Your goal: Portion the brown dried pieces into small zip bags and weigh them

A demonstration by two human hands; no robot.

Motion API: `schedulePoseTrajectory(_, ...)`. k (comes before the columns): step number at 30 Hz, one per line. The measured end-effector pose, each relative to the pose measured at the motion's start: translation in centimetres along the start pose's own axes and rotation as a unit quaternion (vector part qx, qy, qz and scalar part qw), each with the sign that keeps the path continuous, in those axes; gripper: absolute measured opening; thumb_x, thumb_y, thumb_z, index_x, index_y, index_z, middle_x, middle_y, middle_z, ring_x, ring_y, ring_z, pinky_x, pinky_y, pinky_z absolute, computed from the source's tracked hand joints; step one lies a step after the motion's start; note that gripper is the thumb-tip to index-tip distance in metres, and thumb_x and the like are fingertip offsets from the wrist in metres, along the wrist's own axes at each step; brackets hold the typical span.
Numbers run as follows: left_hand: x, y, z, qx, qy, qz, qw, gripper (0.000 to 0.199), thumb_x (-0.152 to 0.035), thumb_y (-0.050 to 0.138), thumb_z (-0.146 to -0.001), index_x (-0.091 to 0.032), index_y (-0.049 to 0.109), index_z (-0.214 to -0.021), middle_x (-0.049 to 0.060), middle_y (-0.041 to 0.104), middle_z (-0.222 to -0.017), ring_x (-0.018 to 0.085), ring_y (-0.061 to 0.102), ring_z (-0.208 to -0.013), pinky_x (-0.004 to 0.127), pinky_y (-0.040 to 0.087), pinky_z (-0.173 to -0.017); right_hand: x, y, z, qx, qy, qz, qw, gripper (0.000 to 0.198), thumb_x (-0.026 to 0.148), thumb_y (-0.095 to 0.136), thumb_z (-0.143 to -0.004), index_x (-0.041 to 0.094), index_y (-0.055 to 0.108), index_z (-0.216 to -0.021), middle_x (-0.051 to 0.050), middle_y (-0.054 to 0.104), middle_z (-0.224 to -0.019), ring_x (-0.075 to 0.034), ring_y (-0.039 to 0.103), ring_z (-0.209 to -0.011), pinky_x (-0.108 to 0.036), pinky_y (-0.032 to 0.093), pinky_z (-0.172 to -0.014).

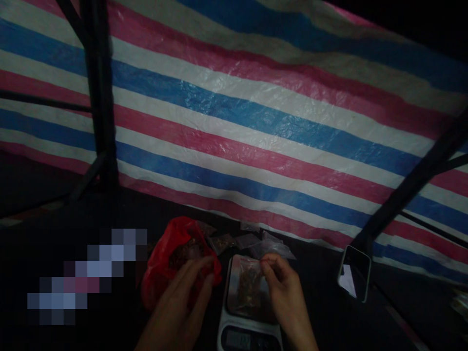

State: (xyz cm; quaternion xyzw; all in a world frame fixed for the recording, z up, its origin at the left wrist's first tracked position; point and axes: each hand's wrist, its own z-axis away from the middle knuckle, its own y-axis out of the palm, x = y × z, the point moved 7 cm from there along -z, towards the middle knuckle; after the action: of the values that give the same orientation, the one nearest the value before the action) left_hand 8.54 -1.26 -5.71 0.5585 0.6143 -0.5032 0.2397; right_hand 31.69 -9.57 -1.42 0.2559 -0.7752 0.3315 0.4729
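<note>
A small clear plastic bag (249,285) with brownish bits inside lies on the plate of a kitchen scale (237,322). My right hand (285,287) pinches the bag's top right corner between thumb and fingers. My left hand (185,300) is at the mouth of a red plastic bag (161,273), its fingers stretched forward and the thumb apart. Dark brown loose pieces show inside the red bag. Part of its opening is hidden behind my left fingers. The scale's display is lit, but its digits are too dim to read surely.
Behind the scale lie a filled clear packet (221,242) and several flat clear bags (268,246). A phone (354,274) leans at the right near a dark metal post (398,207). A striped plastic sheet (256,131) hangs across the back. Another dark post (100,97) stands left.
</note>
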Motion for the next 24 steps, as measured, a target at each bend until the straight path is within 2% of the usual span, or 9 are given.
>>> schedulePoseTrajectory(3,-0.3,2.5,1.5,0.051,-0.068,0.098,0.992,0.044,-0.051,0.05,-0.099,-0.031,0.074,-0.131,0.007,0.074,-0.142,0.03,0.068,-0.135,0.048,0.053,-0.116,2.1,2.8,0.1,0.015,-0.01,-0.047,0.999,0.025,0.045,0.067,-0.085,0.022,0.073,-0.08,-0.002,0.072,-0.075,-0.021,0.069,-0.073,-0.028,0.052,-0.068)
schedulePoseTrajectory(4,-0.3,3.1,2.0,0.07,-0.084,0.137,0.985,0.043,-0.049,0.056,-0.096,-0.031,0.074,-0.13,0.008,0.073,-0.143,0.031,0.067,-0.136,0.047,0.052,-0.117,2.5,4.0,0.1,0.02,-0.005,-0.059,0.998,0.024,0.045,0.067,-0.084,0.022,0.075,-0.083,-0.003,0.074,-0.077,-0.021,0.07,-0.074,-0.028,0.053,-0.069)
schedulePoseTrajectory(6,0.6,3.2,2.7,0.048,-0.13,0.192,0.972,0.041,-0.048,0.065,-0.091,-0.03,0.077,-0.125,0.01,0.073,-0.143,0.032,0.067,-0.136,0.045,0.053,-0.115,3.0,6.4,0.0,0.025,0.01,-0.075,0.997,0.025,0.043,0.068,-0.083,0.022,0.077,-0.091,-0.004,0.077,-0.082,-0.022,0.073,-0.077,-0.029,0.055,-0.07)
schedulePoseTrajectory(8,2.4,2.9,3.0,0.018,-0.191,0.237,0.953,0.045,-0.05,0.064,-0.09,-0.026,0.075,-0.127,0.012,0.072,-0.145,0.033,0.066,-0.136,0.043,0.055,-0.112,3.3,8.8,-0.2,0.039,0.023,-0.079,0.996,0.029,0.04,0.068,-0.082,0.022,0.077,-0.102,-0.005,0.079,-0.087,-0.023,0.075,-0.079,-0.03,0.056,-0.071)
schedulePoseTrajectory(11,5.6,2.6,3.1,-0.007,-0.266,0.271,0.925,0.055,-0.053,0.065,-0.087,-0.021,0.071,-0.132,0.016,0.064,-0.153,0.035,0.068,-0.133,0.043,0.061,-0.104,3.9,11.9,-0.2,0.084,0.038,-0.066,0.994,0.025,0.033,0.067,-0.083,0.022,0.077,-0.102,-0.006,0.081,-0.089,-0.024,0.077,-0.081,-0.03,0.058,-0.072)
schedulePoseTrajectory(15,7.9,2.0,2.9,-0.039,-0.235,0.261,0.935,0.053,-0.041,0.084,-0.068,-0.024,0.076,-0.118,0.017,0.066,-0.152,0.043,0.057,-0.144,0.046,0.058,-0.108,4.3,14.2,-0.4,0.115,0.041,-0.021,0.992,0.017,0.019,0.063,-0.083,0.021,0.079,-0.088,-0.006,0.082,-0.088,-0.024,0.079,-0.084,-0.029,0.057,-0.076)
schedulePoseTrajectory(19,9.5,1.8,3.3,-0.055,-0.229,0.253,0.938,0.047,-0.035,0.086,-0.064,-0.029,0.078,-0.11,0.014,0.075,-0.137,0.044,0.053,-0.148,0.052,0.057,-0.11,4.2,15.1,-0.7,0.128,0.052,0.027,0.99,0.021,0.013,0.062,-0.082,0.021,0.082,-0.085,-0.006,0.083,-0.089,-0.024,0.08,-0.086,-0.029,0.057,-0.077)
schedulePoseTrajectory(22,9.6,1.4,3.0,-0.057,-0.228,0.269,0.934,0.049,-0.03,0.087,-0.062,-0.03,0.078,-0.11,0.014,0.076,-0.137,0.043,0.055,-0.147,0.049,0.058,-0.109,4.2,15.5,-0.7,0.147,0.069,0.045,0.986,0.022,0.014,0.062,-0.084,0.02,0.082,-0.087,-0.007,0.084,-0.091,-0.025,0.08,-0.088,-0.03,0.057,-0.079)
schedulePoseTrajectory(24,9.1,1.4,2.6,-0.042,-0.246,0.313,0.916,0.051,-0.029,0.086,-0.065,-0.028,0.077,-0.116,0.016,0.077,-0.133,0.041,0.059,-0.143,0.044,0.059,-0.107,4.4,15.6,-0.6,0.154,0.073,0.048,0.984,0.021,0.015,0.062,-0.085,0.02,0.082,-0.086,-0.007,0.084,-0.091,-0.025,0.08,-0.089,-0.031,0.057,-0.08)
